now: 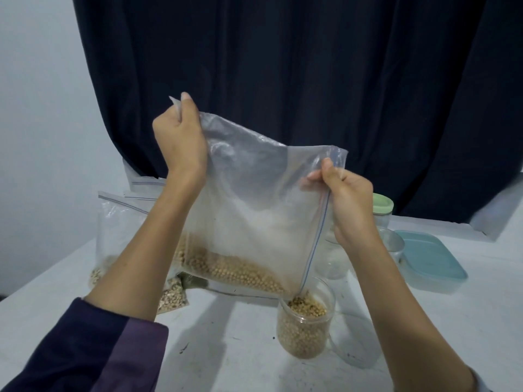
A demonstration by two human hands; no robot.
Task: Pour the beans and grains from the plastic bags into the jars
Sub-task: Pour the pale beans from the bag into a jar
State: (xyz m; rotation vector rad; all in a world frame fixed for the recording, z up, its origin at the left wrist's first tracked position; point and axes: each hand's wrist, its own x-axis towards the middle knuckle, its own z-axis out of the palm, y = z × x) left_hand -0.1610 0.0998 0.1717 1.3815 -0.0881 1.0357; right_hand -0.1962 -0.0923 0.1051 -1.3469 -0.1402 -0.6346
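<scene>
A large clear zip bag [254, 199] hangs tilted above the white table [226, 349], with tan beans [232, 268] gathered along its lower edge. My left hand [181, 137] grips the bag's raised upper left corner. My right hand [349, 202] pinches the zip edge on the right. The bag's lower right corner sits over the mouth of a clear jar [304, 326], which is nearly full of the same beans.
More zip bags [119, 233] with beans and grains lie at the back left, partly behind my left arm. Empty clear jars [335, 258], one with a green lid [382, 203], and a blue-lidded box [427, 256] stand at the right. A dark curtain hangs behind.
</scene>
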